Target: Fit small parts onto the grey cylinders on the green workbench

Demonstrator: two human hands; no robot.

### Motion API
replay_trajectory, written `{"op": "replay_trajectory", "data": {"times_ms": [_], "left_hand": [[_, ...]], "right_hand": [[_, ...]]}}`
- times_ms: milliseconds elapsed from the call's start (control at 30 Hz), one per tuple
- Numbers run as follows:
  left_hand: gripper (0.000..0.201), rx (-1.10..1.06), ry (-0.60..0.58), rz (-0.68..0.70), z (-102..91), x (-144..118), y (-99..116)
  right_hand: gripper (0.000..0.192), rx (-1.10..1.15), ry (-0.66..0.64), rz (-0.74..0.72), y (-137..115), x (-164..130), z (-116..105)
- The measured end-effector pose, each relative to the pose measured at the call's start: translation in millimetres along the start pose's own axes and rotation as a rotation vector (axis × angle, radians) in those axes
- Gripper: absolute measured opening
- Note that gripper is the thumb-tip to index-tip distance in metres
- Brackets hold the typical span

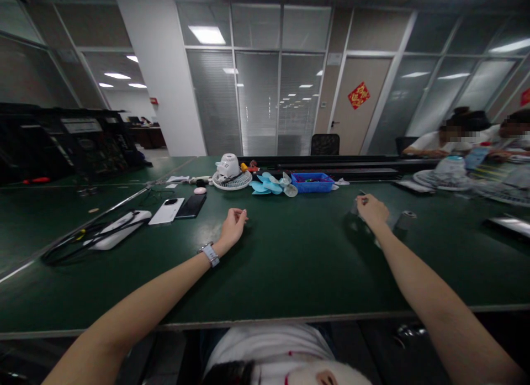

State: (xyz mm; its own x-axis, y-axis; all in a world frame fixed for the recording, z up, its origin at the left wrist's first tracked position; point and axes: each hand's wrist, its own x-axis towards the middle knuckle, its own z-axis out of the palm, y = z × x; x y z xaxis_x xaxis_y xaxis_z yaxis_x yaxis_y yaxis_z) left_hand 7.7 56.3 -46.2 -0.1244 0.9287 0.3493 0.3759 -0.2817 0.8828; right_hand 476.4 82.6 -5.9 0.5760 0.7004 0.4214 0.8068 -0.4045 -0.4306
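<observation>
We record a green tabletop [290,263] filling the middle of the frame. Our left hand [234,226], left of centre, rests on it with fingers curled loosely shut, holding nothing we can make out; a watch [210,254] sits on that wrist. Our right hand [372,211], right of centre, is closed around a small dark object [355,207], too blurred to identify. A grey cylinder [406,219] stands just beside that hand. Upper centre: white fan body [229,172], blue fan blades [265,185], blue tray [312,182]. Left: two phones [178,208].
</observation>
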Motion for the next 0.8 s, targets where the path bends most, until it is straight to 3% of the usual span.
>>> {"op": "replay_trajectory", "data": {"times_ms": [267, 467, 600, 800], "left_hand": [[0.038, 0.01, -0.012, -0.001, 0.0, -1.0, 0.7], [0.037, -0.004, -0.015, -0.022, -0.5, -0.7, 1.4], [0.037, -0.037, -0.048, -0.02, 1.6, -3.0, 2.0], [0.034, 0.012, -0.227, 0.135, 5.4, -23.3, 25.1]], "right_hand": [[0.057, -0.046, -0.038, -0.019, 7.4, -1.6, 11.2], [0.056, -0.093, -0.109, 0.012, 3.6, -1.7, 13.7], [0.05, 0.042, -0.124, -0.211, -36.7, -29.3, 16.1], [0.047, 0.497, -0.298, -0.735, -128.3, -126.5, 11.2]]}}
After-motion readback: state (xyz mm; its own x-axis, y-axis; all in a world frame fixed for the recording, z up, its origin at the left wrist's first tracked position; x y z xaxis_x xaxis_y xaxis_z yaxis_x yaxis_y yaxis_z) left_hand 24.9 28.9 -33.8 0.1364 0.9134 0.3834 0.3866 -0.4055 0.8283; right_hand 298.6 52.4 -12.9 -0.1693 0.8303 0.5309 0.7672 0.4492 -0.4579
